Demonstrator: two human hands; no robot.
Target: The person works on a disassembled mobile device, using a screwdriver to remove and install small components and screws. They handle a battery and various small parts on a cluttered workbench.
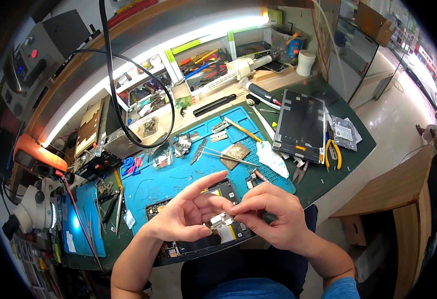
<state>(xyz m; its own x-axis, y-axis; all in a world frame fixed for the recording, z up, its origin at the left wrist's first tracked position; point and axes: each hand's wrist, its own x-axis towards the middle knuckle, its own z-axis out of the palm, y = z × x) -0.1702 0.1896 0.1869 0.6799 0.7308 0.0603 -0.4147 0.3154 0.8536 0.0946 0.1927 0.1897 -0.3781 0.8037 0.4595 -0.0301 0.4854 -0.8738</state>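
Both my hands meet over an opened black electronic device [193, 248], which lies at the bench's near edge with its inner parts and a white-and-yellow battery piece showing. Between my fingers is a small silvery circuit board [221, 221]. My left hand [186, 217] steadies it between thumb and curled fingers, while its index finger stretches out. At the board's right end, the thumb and fingertips of my right hand [268, 214] are pinched together. Those fingertips partly hide the board's edge. Just beyond lie a pair of tweezers [228, 156] and a brownish metal plate [235, 155] on the blue mat [153, 174].
A black screen panel [301, 122] lies on the right, beside yellow-handled pliers [333, 154]. White tissue [273, 159] rests on the mat's right part. An orange multimeter [39, 157] stands left. A black cable [109, 74] loops over the bench. Tool bins [198, 67] line the back.
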